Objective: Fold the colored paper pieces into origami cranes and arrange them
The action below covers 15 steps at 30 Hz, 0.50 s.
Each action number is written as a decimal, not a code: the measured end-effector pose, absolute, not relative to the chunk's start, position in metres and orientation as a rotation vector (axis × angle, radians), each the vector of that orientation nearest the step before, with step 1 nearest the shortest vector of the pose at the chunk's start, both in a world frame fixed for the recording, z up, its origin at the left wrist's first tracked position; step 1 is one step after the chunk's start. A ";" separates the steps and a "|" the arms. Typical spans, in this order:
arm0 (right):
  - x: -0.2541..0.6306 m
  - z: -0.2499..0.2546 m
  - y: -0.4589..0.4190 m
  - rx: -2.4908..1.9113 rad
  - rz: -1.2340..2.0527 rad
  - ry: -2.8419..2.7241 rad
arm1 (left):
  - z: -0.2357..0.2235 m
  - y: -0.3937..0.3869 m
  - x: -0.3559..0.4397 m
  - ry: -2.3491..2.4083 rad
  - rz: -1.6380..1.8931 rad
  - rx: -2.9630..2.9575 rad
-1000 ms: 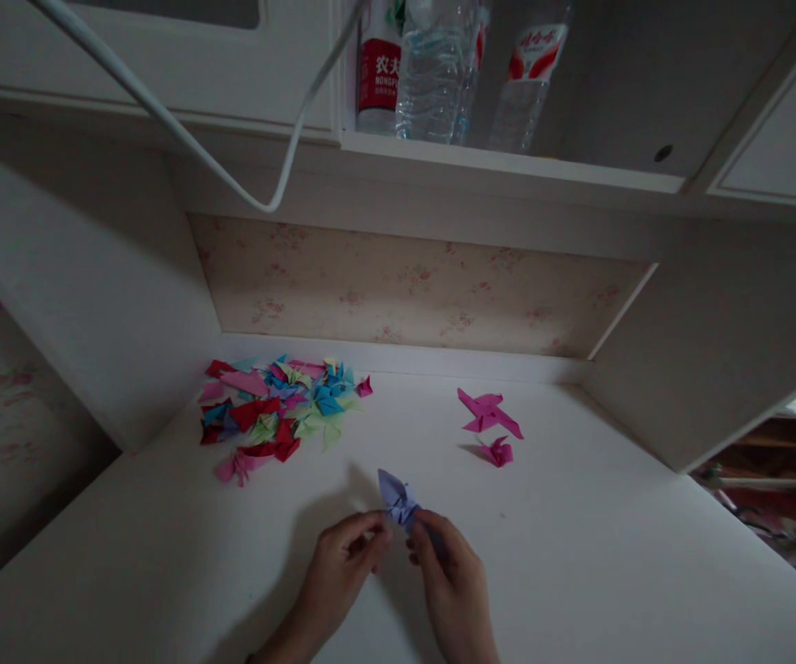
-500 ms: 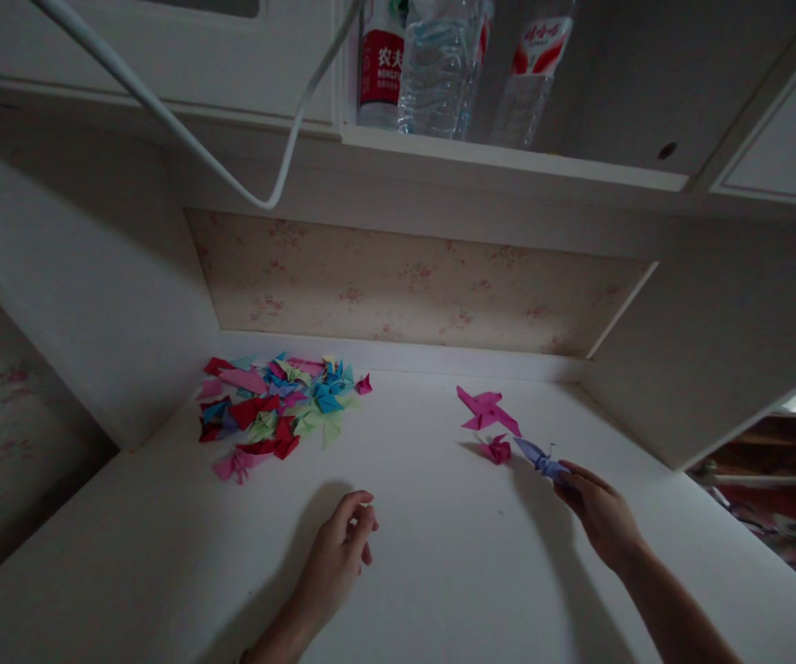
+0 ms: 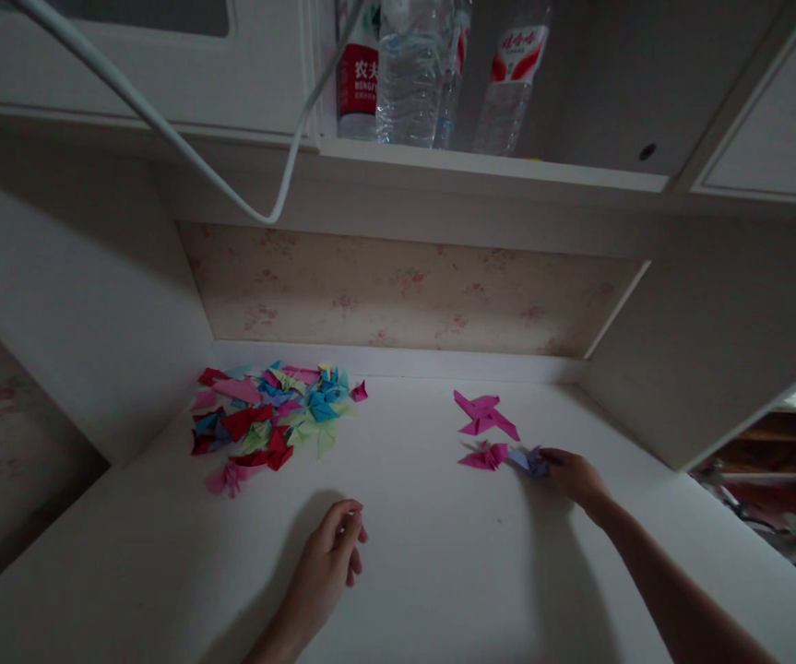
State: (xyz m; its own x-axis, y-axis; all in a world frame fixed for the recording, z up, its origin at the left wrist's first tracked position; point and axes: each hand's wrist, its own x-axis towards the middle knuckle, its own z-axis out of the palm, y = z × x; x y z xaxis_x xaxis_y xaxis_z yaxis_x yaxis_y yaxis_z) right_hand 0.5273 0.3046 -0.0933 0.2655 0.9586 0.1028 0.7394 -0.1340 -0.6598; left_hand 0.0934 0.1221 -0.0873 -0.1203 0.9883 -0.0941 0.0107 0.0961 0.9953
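Note:
At the right, my right hand [image 3: 573, 477] pinches a purple paper crane [image 3: 530, 461] by one end, low over the white desktop [image 3: 425, 572]. The crane's other end reaches a magenta paper crane [image 3: 486, 456]; whether they touch I cannot tell. Behind them lies a pink folded paper pinwheel [image 3: 485, 414]. My left hand [image 3: 328, 553] hovers over the desktop left of centre, its fingers loosely bent and apart, with nothing visible in them. Beyond it, to the left, spreads a pile of folded paper pieces [image 3: 257, 424] in red, pink, blue, green and purple.
Overhead, a shelf [image 3: 494, 164] holds several plastic bottles [image 3: 408, 83]. A white cable [image 3: 183, 148] hangs in a loop in front of the cabinet. Side panels [image 3: 702, 341] flank the desktop, and floral wallpaper [image 3: 404, 290] covers the back.
My right hand has moved left and away from me, bringing the purple crane down beside the magenta crane. My left hand keeps about the same pose. The view has tilted slightly.

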 end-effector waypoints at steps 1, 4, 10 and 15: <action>0.528 -0.092 0.307 -1.938 0.458 -1.535 | -0.087 0.122 0.093 1.352 1.218 1.086; 0.529 -0.090 0.309 -1.941 0.508 -1.512 | -0.087 0.123 0.093 1.340 1.212 1.079; 0.526 -0.093 0.300 -1.851 0.647 -1.464 | -0.087 0.124 0.092 1.334 1.184 1.075; 0.523 -0.094 0.296 -1.787 0.738 -1.396 | -0.091 0.125 0.091 1.324 1.180 1.099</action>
